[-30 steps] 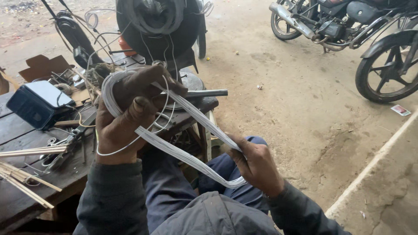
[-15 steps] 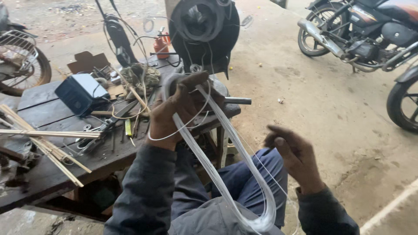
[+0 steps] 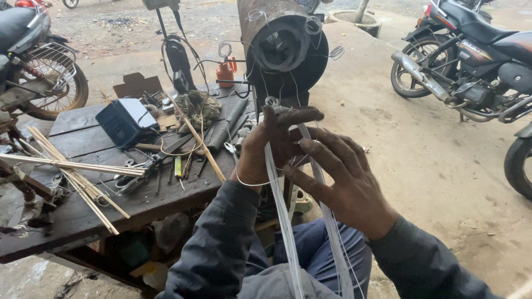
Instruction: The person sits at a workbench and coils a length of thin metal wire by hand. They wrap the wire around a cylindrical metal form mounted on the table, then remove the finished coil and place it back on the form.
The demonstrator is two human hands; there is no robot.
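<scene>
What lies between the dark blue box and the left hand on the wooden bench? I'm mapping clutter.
In the head view, between the dark blue box and the left hand lie a long wooden stick and small hand tools.

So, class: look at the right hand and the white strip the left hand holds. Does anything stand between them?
Nothing visible does. The left hand grips the white strip, whose loop hangs toward the lap. The right hand is right beside it, fingers spread against the strip's far run, with only thin wire nearby.

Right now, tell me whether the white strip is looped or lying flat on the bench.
Looped. The white strip runs over the left hand, two strands hanging toward the lap; the right hand touches one strand.
</scene>
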